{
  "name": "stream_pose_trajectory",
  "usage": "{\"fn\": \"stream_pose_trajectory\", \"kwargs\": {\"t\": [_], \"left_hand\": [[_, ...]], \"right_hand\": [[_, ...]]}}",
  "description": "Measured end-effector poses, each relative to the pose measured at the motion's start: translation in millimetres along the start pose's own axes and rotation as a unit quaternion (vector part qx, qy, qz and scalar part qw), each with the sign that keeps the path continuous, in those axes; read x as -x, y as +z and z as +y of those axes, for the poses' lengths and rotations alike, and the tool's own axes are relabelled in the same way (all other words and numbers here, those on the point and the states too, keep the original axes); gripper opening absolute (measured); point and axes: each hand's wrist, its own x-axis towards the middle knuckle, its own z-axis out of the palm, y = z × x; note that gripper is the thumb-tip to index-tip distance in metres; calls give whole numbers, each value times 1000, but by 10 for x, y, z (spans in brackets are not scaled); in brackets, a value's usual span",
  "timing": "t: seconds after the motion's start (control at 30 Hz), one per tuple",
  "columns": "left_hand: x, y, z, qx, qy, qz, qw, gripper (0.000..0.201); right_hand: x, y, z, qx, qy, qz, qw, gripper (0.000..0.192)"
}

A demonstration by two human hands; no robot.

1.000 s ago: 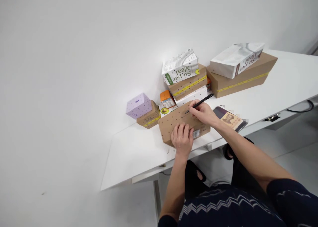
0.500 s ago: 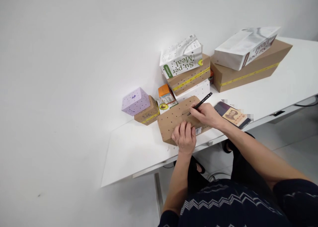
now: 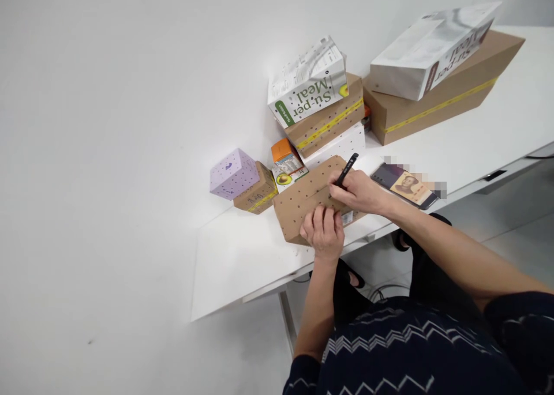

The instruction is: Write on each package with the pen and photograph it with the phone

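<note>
A brown cardboard box (image 3: pixel 300 202) dotted with small marks lies on the white table (image 3: pixel 242 256) in front of me. My left hand (image 3: pixel 324 232) rests flat on the box's near edge, fingers together, pressing it down. My right hand (image 3: pixel 358 191) grips a black pen (image 3: pixel 346 170) whose tip touches the box's top face. A small white label on the box shows between my two hands.
Behind the box stand a lilac cube (image 3: pixel 234 173), a small brown box (image 3: pixel 256 190), an orange carton (image 3: pixel 285 167), stacked boxes with a "Su.per Meal" bag (image 3: pixel 308 89), and a long brown box (image 3: pixel 441 92) under a white bag (image 3: pixel 428 43). A phone (image 3: pixel 404 186) lies at right.
The pen has swung more upright in my right hand, its tip staying on the box. My left hand stays on the box. The view has shifted slightly.
</note>
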Motion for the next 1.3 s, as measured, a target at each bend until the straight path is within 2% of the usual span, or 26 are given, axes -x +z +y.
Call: {"fn": "stream_pose_trajectory", "kwargs": {"t": [0.2, 0.4, 0.47, 0.57, 0.6, 0.7, 0.77, 0.8, 0.87, 0.93, 1.0, 1.07, 1.13, 1.3], "left_hand": [[-56, -29, 20, -27, 30, 30, 999, 16], [-43, -22, 13, -28, 28, 22, 999, 17], [-32, -16, 10, -30, 25, 17, 999, 17], [-13, -8, 4, -26, 14, -1, 1000, 19], [-8, -6, 3, -23, 9, -8, 1000, 20], [-5, -6, 1, -15, 1, -20, 1000, 22], [-15, -10, 4, -19, 10, -5, 1000, 20], [-23, -12, 7, -23, 19, 7, 1000, 19], [-40, -17, 15, -30, 33, 29, 999, 17], [-52, -20, 22, -34, 39, 37, 998, 16], [-55, -21, 26, -37, 39, 38, 998, 16], [-48, -19, 24, -40, 40, 34, 998, 17], [-36, -16, 18, -38, 36, 25, 998, 17], [-14, -3, 4, -33, 24, 14, 999, 18]], "right_hand": [[-2, 23, 35, 6, -3, 4, 1000, 18], [-10, 29, 64, -35, -26, 4, 999, 15], [1, 31, 53, -64, -20, 24, 997, 14], [31, 44, 41, -149, 39, 126, 980, 15], [45, 44, 46, -194, 72, 175, 963, 16], [115, 0, 112, -317, 161, 304, 884, 20], [214, -68, 216, -324, 194, 349, 858, 23], [284, -105, 286, -293, 208, 355, 863, 25], [448, -164, 449, -170, 250, 316, 899, 26], [612, -176, 611, 6, 309, 184, 933, 23], [732, -133, 738, 156, 353, 18, 922, 22], [791, -49, 813, 227, 375, -89, 894, 28], [802, 49, 847, 233, 379, -120, 888, 34], [819, 155, 896, 204, 347, -116, 908, 35]]}}
